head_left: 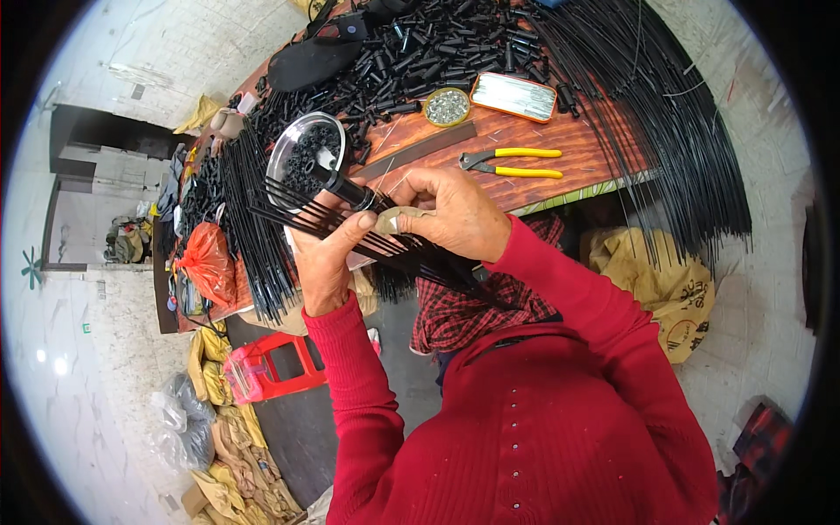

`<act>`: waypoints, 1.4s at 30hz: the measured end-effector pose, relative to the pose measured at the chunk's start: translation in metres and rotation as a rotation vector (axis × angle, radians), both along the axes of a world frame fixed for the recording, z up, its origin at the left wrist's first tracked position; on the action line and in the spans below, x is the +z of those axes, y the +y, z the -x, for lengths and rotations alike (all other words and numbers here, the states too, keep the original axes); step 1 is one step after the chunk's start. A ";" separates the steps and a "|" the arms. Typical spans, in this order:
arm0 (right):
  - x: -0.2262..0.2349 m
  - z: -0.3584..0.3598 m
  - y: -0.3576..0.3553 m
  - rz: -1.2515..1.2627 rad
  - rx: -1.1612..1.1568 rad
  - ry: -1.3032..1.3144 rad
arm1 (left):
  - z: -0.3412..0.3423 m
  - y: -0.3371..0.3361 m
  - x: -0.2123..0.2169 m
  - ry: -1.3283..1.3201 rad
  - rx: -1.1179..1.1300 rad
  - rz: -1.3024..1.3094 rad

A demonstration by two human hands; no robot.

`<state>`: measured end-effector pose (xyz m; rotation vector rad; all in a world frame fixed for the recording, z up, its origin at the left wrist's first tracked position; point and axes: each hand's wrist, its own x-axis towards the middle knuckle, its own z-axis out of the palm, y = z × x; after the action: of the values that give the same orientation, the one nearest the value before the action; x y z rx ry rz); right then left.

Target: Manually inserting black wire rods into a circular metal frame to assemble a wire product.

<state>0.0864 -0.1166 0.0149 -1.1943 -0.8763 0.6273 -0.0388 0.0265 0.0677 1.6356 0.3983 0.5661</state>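
Observation:
Between my hands is a black tubular umbrella runner [348, 187] with many thin black ribs [407, 255] fanning out around it. My left hand [322, 262] grips the ribs from below, its thumb pressed near the runner's end. From the other side my right hand [459, 214] closes thumb and forefinger at that same end, and a pale tan cover wraps its thumb. What lies inside this pinch is hidden. Just beyond the left hand stands a clear round bowl [274, 156] of small black parts [308, 162]. End-cutting nippers [525, 154] with yellow handles lie on the table beyond the right hand.
Black plastic tubes [429, 57] are heaped across the wooden table [577, 131]. A round tin [447, 107] of small metal pieces and an orange-rimmed tray [514, 96] of wires sit there. Long black ribs [674, 114] overhang the right edge. A red stool [273, 367] stands at left.

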 end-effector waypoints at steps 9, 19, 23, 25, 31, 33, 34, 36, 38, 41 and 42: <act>0.000 -0.003 0.002 0.060 -0.041 -0.001 | -0.004 0.000 0.001 -0.027 -0.030 0.019; -0.003 0.002 0.011 0.026 -0.087 -0.015 | 0.002 -0.001 0.007 0.033 -0.017 0.006; 0.001 0.002 0.005 0.060 -0.061 -0.023 | 0.001 -0.010 0.011 0.024 0.017 -0.013; 0.003 0.005 0.002 0.058 -0.073 -0.005 | 0.001 -0.008 0.009 0.046 0.012 -0.014; 0.015 0.017 -0.008 -0.005 -0.167 -0.108 | 0.003 -0.008 0.008 -0.024 0.058 -0.011; 0.019 0.018 -0.011 -0.021 -0.210 -0.170 | 0.001 -0.009 0.016 -0.078 0.042 -0.021; 0.020 0.019 -0.011 -0.016 -0.238 -0.227 | -0.001 -0.010 0.021 -0.078 0.030 0.007; 0.024 0.018 -0.010 -0.013 -0.270 -0.286 | -0.004 -0.006 0.021 -0.092 0.018 -0.024; 0.027 0.017 -0.009 -0.030 -0.327 -0.378 | -0.007 0.001 0.015 -0.104 -0.005 -0.033; 0.010 0.009 -0.005 0.042 -0.303 -0.339 | -0.011 0.001 0.001 -0.025 0.027 -0.104; 0.006 0.007 -0.005 0.048 -0.273 -0.302 | -0.011 0.003 -0.006 -0.028 0.012 -0.072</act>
<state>0.0790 -0.1218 0.0211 -1.4458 -0.9309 0.2507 -0.0276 0.0293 0.0615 1.6929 0.3708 0.6175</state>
